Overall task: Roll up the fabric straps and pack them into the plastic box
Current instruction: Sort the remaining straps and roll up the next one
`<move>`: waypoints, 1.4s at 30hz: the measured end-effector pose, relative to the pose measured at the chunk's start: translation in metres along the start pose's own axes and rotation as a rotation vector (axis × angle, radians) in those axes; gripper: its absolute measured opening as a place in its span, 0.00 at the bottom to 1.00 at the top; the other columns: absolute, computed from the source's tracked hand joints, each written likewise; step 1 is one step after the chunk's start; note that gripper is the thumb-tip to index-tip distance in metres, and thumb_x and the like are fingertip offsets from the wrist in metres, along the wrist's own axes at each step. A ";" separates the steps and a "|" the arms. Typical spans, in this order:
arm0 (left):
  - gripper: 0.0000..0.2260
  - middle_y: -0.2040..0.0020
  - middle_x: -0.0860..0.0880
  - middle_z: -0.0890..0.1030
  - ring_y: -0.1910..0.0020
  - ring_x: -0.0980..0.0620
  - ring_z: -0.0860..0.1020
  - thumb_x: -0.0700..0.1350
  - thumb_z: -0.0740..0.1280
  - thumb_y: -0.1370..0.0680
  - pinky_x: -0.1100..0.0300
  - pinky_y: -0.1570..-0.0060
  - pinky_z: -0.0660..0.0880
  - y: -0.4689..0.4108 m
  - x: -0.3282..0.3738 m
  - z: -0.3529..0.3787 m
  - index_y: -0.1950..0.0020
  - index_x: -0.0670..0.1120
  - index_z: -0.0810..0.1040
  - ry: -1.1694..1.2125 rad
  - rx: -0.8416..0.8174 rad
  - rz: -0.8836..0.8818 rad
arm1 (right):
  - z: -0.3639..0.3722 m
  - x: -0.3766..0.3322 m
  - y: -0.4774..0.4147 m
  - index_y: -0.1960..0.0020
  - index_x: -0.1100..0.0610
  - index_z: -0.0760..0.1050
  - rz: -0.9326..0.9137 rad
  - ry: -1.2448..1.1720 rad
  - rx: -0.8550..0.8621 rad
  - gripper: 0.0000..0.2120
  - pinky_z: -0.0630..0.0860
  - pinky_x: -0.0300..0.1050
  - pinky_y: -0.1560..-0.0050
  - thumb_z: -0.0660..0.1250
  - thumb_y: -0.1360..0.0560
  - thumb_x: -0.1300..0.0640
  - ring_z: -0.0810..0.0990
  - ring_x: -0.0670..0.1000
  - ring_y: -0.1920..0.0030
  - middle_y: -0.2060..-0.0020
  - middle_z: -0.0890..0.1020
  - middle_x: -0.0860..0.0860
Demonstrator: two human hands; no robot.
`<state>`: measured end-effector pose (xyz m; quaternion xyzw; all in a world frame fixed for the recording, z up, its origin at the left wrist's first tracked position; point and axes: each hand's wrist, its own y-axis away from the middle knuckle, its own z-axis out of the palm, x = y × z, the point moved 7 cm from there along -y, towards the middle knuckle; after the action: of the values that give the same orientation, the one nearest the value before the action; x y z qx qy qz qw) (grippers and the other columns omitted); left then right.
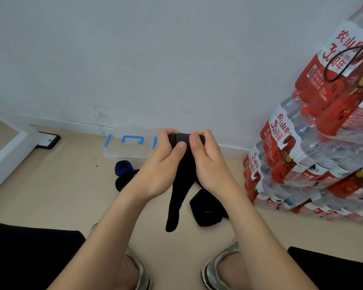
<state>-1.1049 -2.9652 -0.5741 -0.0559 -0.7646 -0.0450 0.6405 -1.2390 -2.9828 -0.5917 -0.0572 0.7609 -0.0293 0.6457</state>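
Observation:
A black fabric strap (179, 185) hangs in the air in front of me, its top end rolled into a small coil. My left hand (161, 162) and my right hand (205, 160) both pinch that coil with thumbs and fingers; the loose tail dangles down toward the floor. The clear plastic box (128, 147) with blue latches and a blue handle lies on the floor by the wall, behind my hands. A rolled blue strap (124, 168) and a rolled black strap (121, 183) sit in front of the box. Another black strap (208, 210) lies flat on the floor.
Stacked shrink-wrapped packs of water bottles (314, 147) with red labels fill the right side. A white frame (6, 147) with a black foot plate (47, 140) stands at the left. My shoes (218, 266) and knees are at the bottom. A white wall runs behind.

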 end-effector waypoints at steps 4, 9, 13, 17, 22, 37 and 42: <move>0.10 0.48 0.55 0.81 0.50 0.60 0.80 0.56 0.59 0.11 0.58 0.48 0.76 -0.001 -0.004 -0.002 0.37 0.53 0.74 -0.002 0.082 -0.030 | 0.004 0.004 0.000 0.40 0.45 0.70 -0.015 -0.035 -0.019 0.08 0.79 0.54 0.41 0.60 0.16 0.44 0.81 0.46 0.47 0.51 0.81 0.40; 0.09 0.46 0.50 0.80 0.48 0.57 0.79 0.51 0.57 0.10 0.55 0.44 0.77 0.000 -0.002 -0.002 0.35 0.48 0.72 -0.037 0.046 0.050 | 0.007 0.007 0.002 0.46 0.46 0.72 0.056 -0.143 0.010 0.15 0.76 0.53 0.47 0.60 0.21 0.36 0.78 0.47 0.53 0.56 0.80 0.42; 0.07 0.44 0.51 0.81 0.47 0.55 0.79 0.50 0.61 0.12 0.52 0.44 0.78 -0.001 -0.009 0.003 0.35 0.54 0.73 0.049 0.019 0.003 | 0.004 0.008 0.001 0.48 0.46 0.72 0.002 -0.039 0.066 0.15 0.77 0.51 0.45 0.56 0.18 0.35 0.79 0.43 0.52 0.58 0.80 0.35; 0.07 0.50 0.57 0.83 0.52 0.60 0.81 0.56 0.64 0.13 0.59 0.51 0.75 -0.004 -0.012 -0.005 0.39 0.56 0.76 0.016 0.076 0.006 | 0.011 0.009 0.004 0.40 0.43 0.71 -0.038 -0.075 -0.014 0.06 0.77 0.45 0.41 0.58 0.14 0.45 0.81 0.42 0.43 0.48 0.81 0.35; 0.04 0.47 0.53 0.82 0.47 0.56 0.82 0.50 0.64 0.12 0.60 0.46 0.79 -0.009 -0.016 -0.018 0.39 0.52 0.73 -0.038 0.214 0.101 | 0.013 0.012 0.006 0.39 0.36 0.69 0.106 -0.069 -0.014 0.12 0.82 0.52 0.61 0.63 0.22 0.41 0.85 0.52 0.61 0.62 0.85 0.48; 0.18 0.51 0.37 0.86 0.63 0.43 0.81 0.48 0.58 0.13 0.51 0.59 0.79 -0.014 -0.045 -0.004 0.37 0.37 0.82 0.394 0.045 -0.175 | -0.013 -0.003 -0.002 0.52 0.56 0.78 -0.141 0.349 0.104 0.09 0.72 0.30 0.58 0.73 0.18 0.53 0.79 0.44 0.53 0.52 0.79 0.51; 0.16 0.61 0.47 0.82 0.65 0.49 0.78 0.55 0.66 0.13 0.52 0.61 0.75 -0.006 -0.032 0.004 0.47 0.43 0.79 0.097 0.056 0.003 | -0.006 0.022 0.001 0.51 0.55 0.71 0.027 0.143 0.123 0.10 0.77 0.38 0.69 0.66 0.14 0.51 0.85 0.58 0.62 0.58 0.84 0.57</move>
<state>-1.1042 -2.9712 -0.6064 -0.0368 -0.7334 -0.0255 0.6783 -1.2486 -2.9846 -0.6122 -0.0048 0.8024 -0.0712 0.5925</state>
